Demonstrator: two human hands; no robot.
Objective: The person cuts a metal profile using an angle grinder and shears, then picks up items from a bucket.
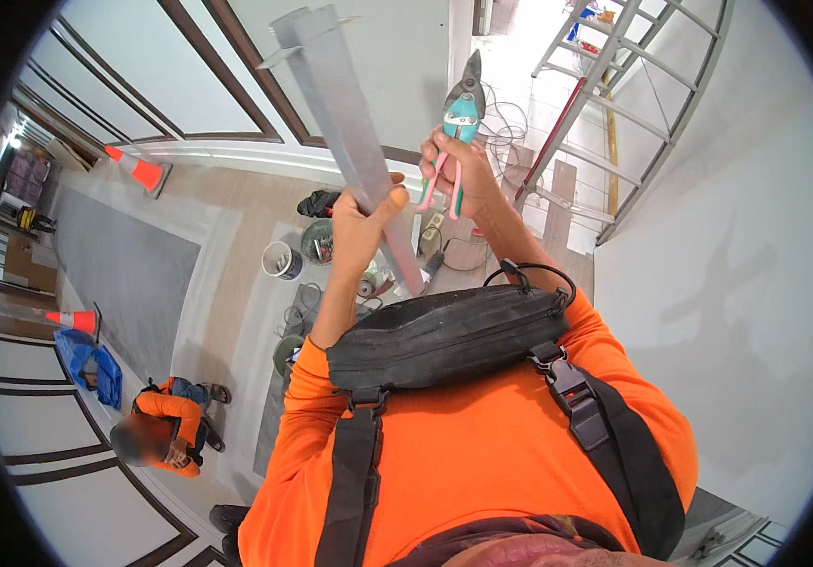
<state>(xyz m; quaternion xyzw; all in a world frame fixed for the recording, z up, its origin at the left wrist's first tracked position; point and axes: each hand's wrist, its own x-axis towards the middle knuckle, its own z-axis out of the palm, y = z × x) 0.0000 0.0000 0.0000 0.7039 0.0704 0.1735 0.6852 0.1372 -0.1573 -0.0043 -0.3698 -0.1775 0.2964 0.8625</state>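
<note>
My left hand (359, 230) is wrapped round a long grey metal channel (338, 104), held up at a slant in front of my chest. Near its upper end a thin strip of the metal is bent outward. To the right of the channel, my right hand (475, 178) grips a pair of tin snips (462, 106) by the pink and green handles. The dark blades point upward and look closed, apart from the metal. A black chest bag (444, 331) covers part of the floor below my hands.
An aluminium ladder (605, 123) stands at the right beside a white wall. Buckets (281, 261), cables and tools lie on the floor below. Two orange cones (147, 174) (73, 321) and a blue bag (95, 369) are at the left, near a crouching person in orange (168, 408).
</note>
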